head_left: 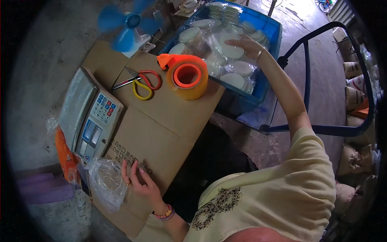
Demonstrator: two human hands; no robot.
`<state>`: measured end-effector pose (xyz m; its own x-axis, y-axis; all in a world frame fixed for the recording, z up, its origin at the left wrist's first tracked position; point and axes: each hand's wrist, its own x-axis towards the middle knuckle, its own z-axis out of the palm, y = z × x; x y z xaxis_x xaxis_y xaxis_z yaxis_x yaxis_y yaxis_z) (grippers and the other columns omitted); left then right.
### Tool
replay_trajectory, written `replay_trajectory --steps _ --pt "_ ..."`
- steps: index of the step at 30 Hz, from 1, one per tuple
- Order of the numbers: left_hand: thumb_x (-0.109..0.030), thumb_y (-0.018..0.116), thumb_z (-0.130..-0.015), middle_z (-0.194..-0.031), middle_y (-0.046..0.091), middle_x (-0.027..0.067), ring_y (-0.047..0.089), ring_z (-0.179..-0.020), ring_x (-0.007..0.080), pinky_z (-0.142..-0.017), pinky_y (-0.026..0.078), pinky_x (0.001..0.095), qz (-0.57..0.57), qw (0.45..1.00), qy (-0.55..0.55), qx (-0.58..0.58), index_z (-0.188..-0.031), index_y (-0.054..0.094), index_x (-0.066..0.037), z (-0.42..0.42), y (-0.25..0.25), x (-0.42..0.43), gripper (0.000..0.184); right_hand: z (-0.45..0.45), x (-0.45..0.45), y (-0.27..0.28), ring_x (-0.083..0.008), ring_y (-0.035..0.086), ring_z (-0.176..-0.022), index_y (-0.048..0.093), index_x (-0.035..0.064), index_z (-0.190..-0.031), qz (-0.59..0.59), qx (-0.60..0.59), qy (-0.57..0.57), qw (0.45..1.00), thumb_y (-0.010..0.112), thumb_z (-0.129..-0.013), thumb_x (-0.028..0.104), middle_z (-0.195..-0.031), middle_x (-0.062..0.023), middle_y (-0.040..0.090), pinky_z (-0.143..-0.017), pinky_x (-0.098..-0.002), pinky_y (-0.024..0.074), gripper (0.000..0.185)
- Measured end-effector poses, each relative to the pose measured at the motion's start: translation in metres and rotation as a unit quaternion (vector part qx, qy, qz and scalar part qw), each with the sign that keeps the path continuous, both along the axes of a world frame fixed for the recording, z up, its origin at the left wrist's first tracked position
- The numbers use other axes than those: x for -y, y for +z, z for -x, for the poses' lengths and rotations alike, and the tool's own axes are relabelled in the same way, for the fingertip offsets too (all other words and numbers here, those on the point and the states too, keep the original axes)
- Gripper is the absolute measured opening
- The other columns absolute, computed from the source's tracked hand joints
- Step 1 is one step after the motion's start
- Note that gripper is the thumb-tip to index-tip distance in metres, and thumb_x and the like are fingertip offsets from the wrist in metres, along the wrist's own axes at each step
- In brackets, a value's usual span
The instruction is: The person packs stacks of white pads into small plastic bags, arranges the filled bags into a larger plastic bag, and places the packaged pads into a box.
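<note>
My left hand (143, 186) rests on the cardboard-covered table (161, 125) with its fingers spread and nothing in them, beside a clear plastic bag (107, 183). My right hand (246, 46) reaches into a blue crate (268, 80), its fingers on clear plastic over white round discs (234, 50); whether they grip it is unclear. Several stacks of discs in clear wrapping fill the crate. On the table lie red-and-yellow-handled scissors (144, 84), a pen (123, 84) and a tape roll in an orange dispenser (188, 78).
A weighing scale (90, 117) stands along the table's left edge. Behind the table is a blue fan (132, 20). A dark blue metal handle (322, 129) curves round the right side, with sacks (354, 99) beyond. Purple cloth (48, 188) lies at the lower left.
</note>
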<state>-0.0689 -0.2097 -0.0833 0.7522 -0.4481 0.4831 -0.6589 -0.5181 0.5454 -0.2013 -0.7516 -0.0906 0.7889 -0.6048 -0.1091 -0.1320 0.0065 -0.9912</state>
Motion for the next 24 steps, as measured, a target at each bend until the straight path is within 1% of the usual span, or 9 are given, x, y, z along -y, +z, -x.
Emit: replay_trajectory --steps 2,3,5,8,9,14,18,20,24 --pt "-0.002 0.055 -0.096 -0.139 0.052 0.0207 0.05 -0.128 0.0381 -0.103 0.045 0.0456 0.0 1.0 -0.003 0.002 -0.114 0.065 0.004 0.0 -0.002 0.0 0.021 0.005 0.012 -0.007 -0.0201 0.072 -0.093 0.061 -0.0038 -0.121 -0.155 0.071 -0.059 0.984 0.083 -0.082 0.025 -0.109 -0.0139 0.07 -0.081 -0.0354 0.0621 0.053" --pt "-0.002 0.055 -0.096 -0.139 0.052 0.0206 0.05 -0.128 0.0381 -0.103 0.045 0.0455 0.01 1.0 0.0 -0.007 -0.114 0.065 0.004 0.0 -0.003 0.0 0.021 0.003 0.007 0.001 -0.0207 0.073 -0.091 0.064 -0.0048 -0.113 -0.177 0.055 -0.017 0.983 0.084 -0.082 0.026 -0.107 -0.0133 0.07 -0.081 -0.0367 0.0637 0.048" --pt "-0.003 0.055 -0.096 -0.139 0.052 0.0206 0.05 -0.129 0.038 -0.103 0.045 0.0453 0.021 1.0 0.0 -0.016 -0.114 0.065 0.004 -0.001 -0.005 0.002 0.021 -0.01 -0.025 0.017 -0.0178 0.073 -0.083 0.065 -0.0055 -0.111 -0.116 0.026 0.027 0.993 0.084 -0.081 0.027 -0.107 -0.0119 0.071 -0.072 -0.0322 0.0624 0.048" --pt "-0.003 0.055 -0.096 -0.139 0.052 0.0205 0.05 -0.128 0.0377 -0.103 0.045 0.0453 0.035 0.999 -0.001 -0.006 -0.113 0.065 0.004 -0.001 -0.004 -0.001 0.021 -0.044 -0.033 0.017 -0.0162 0.065 -0.098 0.066 -0.0081 -0.115 0.211 -0.193 0.136 0.948 0.087 -0.077 0.032 -0.114 -0.0159 0.069 -0.085 -0.0314 0.0516 0.059" --pt "-0.002 0.056 -0.096 -0.139 0.052 0.0206 0.051 -0.128 0.0377 -0.103 0.045 0.0454 0.017 1.0 0.001 0.007 -0.114 0.065 0.003 0.0 -0.002 0.0 0.021 -0.044 -0.049 0.034 -0.0171 0.061 -0.11 0.065 -0.0075 -0.12 0.111 -0.156 0.175 0.966 0.088 -0.074 0.038 -0.119 -0.0168 0.068 -0.096 -0.033 0.047 0.068" --pt "-0.002 0.057 -0.095 -0.14 0.052 0.0202 0.052 -0.126 0.0374 -0.102 0.046 0.0446 0.044 0.999 0.004 -0.004 -0.115 0.066 0.002 -0.002 -0.003 -0.001 0.022 -0.077 -0.027 0.026 -0.0177 0.064 -0.101 0.07 -0.0059 -0.112 0.282 -0.259 0.233 0.894 0.085 -0.075 0.04 -0.111 -0.016 0.071 -0.091 -0.0315 0.0496 0.061" --pt "-0.002 0.058 -0.093 -0.139 0.053 0.019 0.053 -0.125 0.0366 -0.1 0.047 0.0431 0.023 0.999 0.03 0.018 -0.114 0.067 0.001 0.001 -0.002 -0.002 0.022 -0.078 -0.02 0.011 -0.0146 0.063 -0.089 0.072 -0.0057 -0.108 0.321 -0.187 0.208 0.905 0.085 -0.073 0.045 -0.097 -0.0126 0.072 -0.079 -0.0323 0.0499 0.063" --pt "-0.002 0.059 -0.092 -0.138 0.054 0.0179 0.053 -0.125 0.0362 -0.1 0.046 0.0435 0.06 0.998 0.028 -0.022 -0.113 0.068 -0.002 0.004 0.004 0.002 0.022 -0.074 -0.028 0.015 -0.0126 0.061 -0.085 0.072 -0.0063 -0.107 0.257 -0.162 0.224 0.926 0.084 -0.075 0.045 -0.091 -0.0103 0.071 -0.075 -0.0308 0.0483 0.062" --pt "-0.002 0.061 -0.09 -0.137 0.055 0.017 0.052 -0.126 0.0358 -0.103 0.043 0.0446 0.045 0.998 0.034 0.01 -0.112 0.069 -0.004 0.001 0.0 -0.002 0.023 -0.078 0.024 -0.041 -0.0107 0.064 -0.093 0.068 -0.0032 -0.118 0.17 -0.246 0.218 0.929 0.083 -0.078 0.039 -0.105 -0.0066 0.072 -0.079 -0.0269 0.0515 0.06"
